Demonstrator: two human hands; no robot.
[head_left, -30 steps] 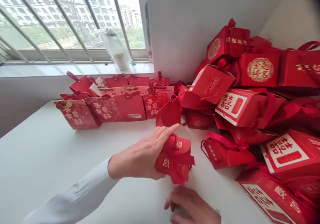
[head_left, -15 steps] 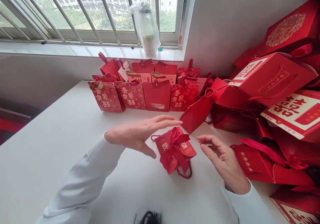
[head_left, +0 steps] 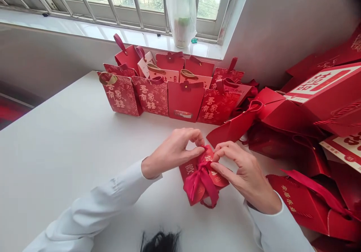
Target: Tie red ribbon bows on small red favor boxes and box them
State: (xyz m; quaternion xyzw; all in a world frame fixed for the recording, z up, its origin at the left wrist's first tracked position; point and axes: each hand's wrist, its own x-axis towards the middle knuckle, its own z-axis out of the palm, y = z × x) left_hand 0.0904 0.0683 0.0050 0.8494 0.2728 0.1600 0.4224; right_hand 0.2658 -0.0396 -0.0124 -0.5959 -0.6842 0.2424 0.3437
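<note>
A small red gift box (head_left: 222, 180) with pale printed characters sits on the white table (head_left: 70, 162) in front of me. A glossy crimson ribbon bow (head_left: 194, 186) is tied over its top, and a dark red cord handle (head_left: 210, 203) sticks out on the near side. My left hand (head_left: 176, 152) comes in from the left, thumb and fingertips closed on the ribbon at the far edge of the box. From the right, my right hand (head_left: 246, 177) pinches another part of the ribbon near the knot. The fingers partly hide the ribbon's ends.
Several red gift bags (head_left: 186, 101) stand in rows along the wall below the window. To the right is a heap of red boxes (head_left: 307, 203), with a folded red bag (head_left: 234, 128) leaning close to my right hand. A plastic-wrapped bottle (head_left: 182, 23) stands on the windowsill.
Both hands have come in from the sides of the box, and their fingers have closed on the ribbon. The view has tilted down and shifted left.
</note>
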